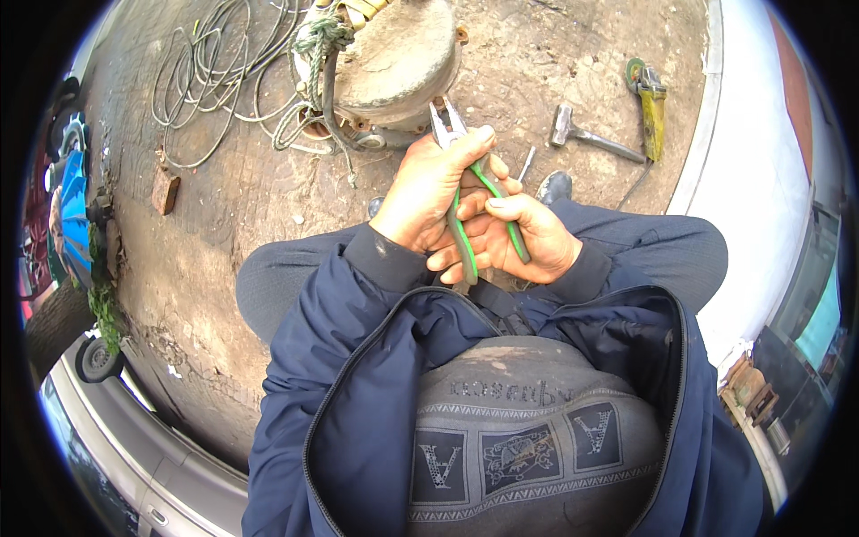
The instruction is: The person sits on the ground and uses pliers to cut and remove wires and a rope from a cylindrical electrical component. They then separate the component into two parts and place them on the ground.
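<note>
A pair of pliers point(463, 240) with green and dark handles is between my two hands, its metal jaws pointing away from me and slightly apart. My left hand point(419, 190) is closed round it near the pivot, with the thumb laid along the upper part. Lower down, my right hand point(544, 234) has its thumb on one handle and its fingers curled in among the handles. The fingers of both hands overlap there, so part of the grip is hidden. Just beyond the jaws stands a large round, dirt-covered drum-like body point(398, 67).
Knotted green rope point(324, 36) hangs at the round body's left side. Loose cable coils point(210, 89) and a brick piece point(165, 190) lie farther left. To the right are a hammer point(604, 143), a yellow angle grinder point(655, 121) and a thin rod point(528, 163).
</note>
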The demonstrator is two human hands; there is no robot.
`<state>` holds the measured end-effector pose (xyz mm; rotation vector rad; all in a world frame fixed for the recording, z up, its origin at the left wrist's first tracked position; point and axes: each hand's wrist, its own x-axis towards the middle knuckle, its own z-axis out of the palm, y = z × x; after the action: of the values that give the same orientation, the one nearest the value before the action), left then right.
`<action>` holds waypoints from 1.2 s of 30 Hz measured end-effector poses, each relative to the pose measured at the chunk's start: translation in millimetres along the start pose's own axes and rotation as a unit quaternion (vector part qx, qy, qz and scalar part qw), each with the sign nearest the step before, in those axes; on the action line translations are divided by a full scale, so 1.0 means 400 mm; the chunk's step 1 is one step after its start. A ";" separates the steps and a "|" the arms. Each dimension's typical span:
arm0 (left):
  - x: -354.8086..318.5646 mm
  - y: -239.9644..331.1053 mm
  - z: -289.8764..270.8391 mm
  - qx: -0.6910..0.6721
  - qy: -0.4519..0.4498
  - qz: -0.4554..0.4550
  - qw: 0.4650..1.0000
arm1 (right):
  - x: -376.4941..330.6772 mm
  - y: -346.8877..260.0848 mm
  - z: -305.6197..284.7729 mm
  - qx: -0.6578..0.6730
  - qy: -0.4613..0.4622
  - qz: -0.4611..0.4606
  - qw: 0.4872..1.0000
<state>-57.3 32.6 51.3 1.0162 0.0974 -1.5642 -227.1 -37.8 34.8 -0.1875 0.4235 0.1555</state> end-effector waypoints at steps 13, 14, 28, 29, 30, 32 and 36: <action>0.046 -0.044 0.056 0.072 0.126 0.069 0.987 | -0.005 -0.068 0.047 -0.123 0.097 0.033 0.987; 0.079 -0.070 0.084 0.033 0.108 0.131 0.985 | -0.028 -0.140 0.034 -0.149 0.070 0.059 0.985; 0.016 -0.058 0.035 -0.033 -0.047 0.052 0.997 | -0.064 -0.066 -0.012 -0.110 0.017 0.020 0.994; 0.009 -0.045 0.026 -0.037 -0.068 0.054 0.996 | -0.054 -0.062 -0.010 -0.095 0.008 0.025 0.995; 0.004 -0.036 0.020 -0.031 -0.061 0.053 0.996 | -0.043 -0.058 -0.010 -0.088 0.003 0.021 0.996; -0.004 -0.022 0.009 -0.018 -0.045 0.051 0.998 | -0.024 -0.050 -0.013 -0.065 -0.017 0.026 0.997; -0.003 0.001 -0.007 0.074 -0.027 0.050 0.996 | 0.009 -0.003 -0.006 -0.012 -0.008 -0.014 1.000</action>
<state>-55.7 35.1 50.6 1.0767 -0.1067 -1.5236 -224.7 -39.2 31.5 -0.2156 0.4028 0.1344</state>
